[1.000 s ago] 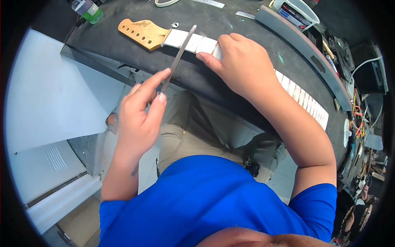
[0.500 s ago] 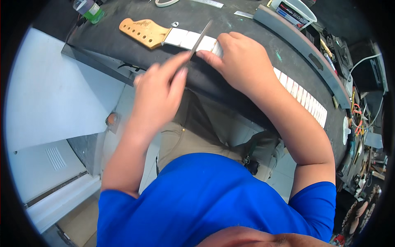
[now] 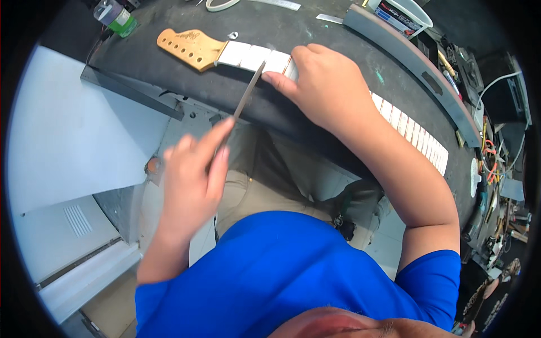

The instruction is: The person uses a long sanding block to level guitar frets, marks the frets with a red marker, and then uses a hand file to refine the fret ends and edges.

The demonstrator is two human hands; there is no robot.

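A guitar neck (image 3: 260, 55) lies across the dark workbench, its fretboard covered in white strips between the frets. The wooden headstock (image 3: 190, 48), with a row of peg holes, points to the left. My left hand (image 3: 194, 174) is closed round a slim metal file (image 3: 248, 93), its forefinger stretched along it; the file's tip meets the near edge of the fretboard. Wrapped over the neck just right of the tip is my right hand (image 3: 327, 81), thumb on the near side. My right hand and forearm hide the middle of the neck.
A long grey sanding beam (image 3: 414, 73) curves along the right, beside a white tub (image 3: 401, 17). Tools (image 3: 493, 163) crowd the far right. A bottle of green liquid (image 3: 115, 19) stands at the back left. Metal rulers (image 3: 329, 19) and a tape roll (image 3: 224, 4) lie farther back.
My left hand has drawn the file back toward my body and to the left, so its tip has come down from across the fretboard to the near edge. My right hand stays on the neck.
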